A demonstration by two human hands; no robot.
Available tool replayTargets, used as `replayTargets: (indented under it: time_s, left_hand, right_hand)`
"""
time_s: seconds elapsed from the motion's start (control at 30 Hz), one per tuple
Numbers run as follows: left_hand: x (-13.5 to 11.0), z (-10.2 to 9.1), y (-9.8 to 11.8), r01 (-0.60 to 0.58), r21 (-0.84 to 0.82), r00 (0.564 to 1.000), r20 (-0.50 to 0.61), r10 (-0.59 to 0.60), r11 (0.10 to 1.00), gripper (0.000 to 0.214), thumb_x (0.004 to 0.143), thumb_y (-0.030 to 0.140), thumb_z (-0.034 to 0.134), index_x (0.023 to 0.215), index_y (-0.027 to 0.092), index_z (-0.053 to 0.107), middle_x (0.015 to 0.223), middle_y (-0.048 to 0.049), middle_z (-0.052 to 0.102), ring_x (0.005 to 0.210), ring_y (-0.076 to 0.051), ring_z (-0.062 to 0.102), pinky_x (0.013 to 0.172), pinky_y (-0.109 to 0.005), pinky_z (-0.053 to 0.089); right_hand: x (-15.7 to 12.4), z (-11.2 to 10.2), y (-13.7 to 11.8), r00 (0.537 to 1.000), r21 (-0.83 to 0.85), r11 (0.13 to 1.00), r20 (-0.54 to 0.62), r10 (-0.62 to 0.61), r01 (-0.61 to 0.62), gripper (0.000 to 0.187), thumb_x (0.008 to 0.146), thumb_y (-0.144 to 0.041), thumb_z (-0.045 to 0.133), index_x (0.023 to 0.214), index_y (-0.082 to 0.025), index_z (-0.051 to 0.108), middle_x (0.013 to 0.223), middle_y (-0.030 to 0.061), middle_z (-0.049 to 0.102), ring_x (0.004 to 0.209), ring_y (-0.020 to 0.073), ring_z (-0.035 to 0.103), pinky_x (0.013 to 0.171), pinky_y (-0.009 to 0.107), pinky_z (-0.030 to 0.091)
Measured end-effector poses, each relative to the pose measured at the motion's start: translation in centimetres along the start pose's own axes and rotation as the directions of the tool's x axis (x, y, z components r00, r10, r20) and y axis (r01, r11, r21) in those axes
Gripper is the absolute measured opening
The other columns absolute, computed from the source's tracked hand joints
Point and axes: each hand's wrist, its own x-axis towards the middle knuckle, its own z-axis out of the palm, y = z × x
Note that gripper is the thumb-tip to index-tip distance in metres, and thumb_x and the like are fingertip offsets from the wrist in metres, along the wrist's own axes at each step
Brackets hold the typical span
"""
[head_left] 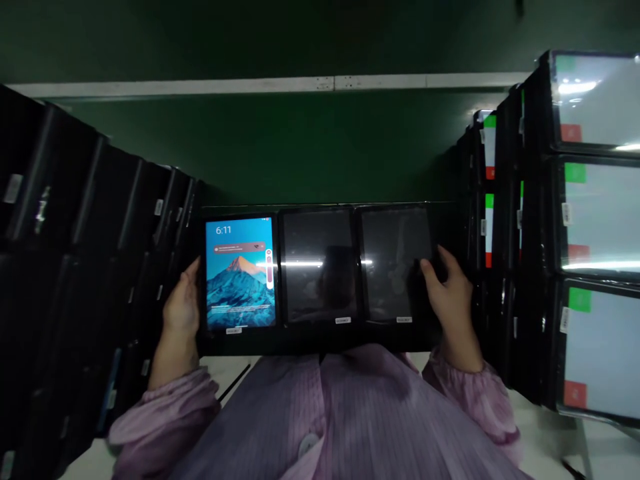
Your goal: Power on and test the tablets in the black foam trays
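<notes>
We find a black tray [310, 339] held level at chest height, directly ahead of the person and above the pale bench top [545, 433]. Its long axis runs left to right across the view, and its short side points away toward the green wall [300, 147].

The tray carries three tablets side by side, each standing portrait with its top edge away from the person. The left tablet [241, 273] is lit. It shows a clock reading 6:11, a blue mountain picture and a slider bar at its right margin. The middle tablet [319, 267] and the right tablet [395, 263] are dark, and both glasses reflect a bright strip of light. A small white label sits below each screen; the print is too small to read.

The hands are well apart, one at each end. The left hand [183, 307] is clasped on the tray's left edge, just beside the lit tablet. The right hand [450, 293] grips the right edge, thumb lying over the tray beside the right tablet.

Flanking items: dark stacked trays [100, 220] on the left, and on the right stacked units [595, 227] with pale screens bearing green and red tabs.
</notes>
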Motion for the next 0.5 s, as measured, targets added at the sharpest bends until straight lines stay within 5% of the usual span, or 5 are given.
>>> replayTargets:
  time_s: [0.23, 0.5]
  left_hand:
    - [0.9, 0.5, -0.4, -0.057, 0.02, 0.998, -0.038, 0.057, 0.998, 0.048, 0.062, 0.057, 0.083, 0.094, 0.021, 0.076, 0.121, -0.0128, 0.079, 0.146, -0.04, 0.057, 0.133, -0.057, 0.033]
    - [0.8, 0.6, -0.5, -0.08, 0.098, 0.994, -0.073, 0.087, 0.992, 0.04, 0.072, 0.053, 0.078, 0.097, 0.022, 0.075, 0.127, -0.0103, 0.08, 0.15, -0.038, 0.055, 0.134, -0.055, 0.032]
  right_hand:
    - [2.5, 0.8, -0.7, 0.999, 0.018, 0.999, 0.011, -0.05, 0.05, 0.059, 0.087, -0.057, 0.067, 0.13, -0.018, 0.075, 0.13, 0.017, 0.079, 0.122, 0.0336, 0.073, 0.112, 0.058, 0.057]
    - [5.9, 2.3, -1.4, 0.997, 0.081, 0.993, -0.008, -0.082, 0.083, 0.05, 0.085, -0.047, 0.068, 0.127, -0.02, 0.075, 0.13, 0.0144, 0.078, 0.124, 0.0327, 0.071, 0.117, 0.059, 0.053]
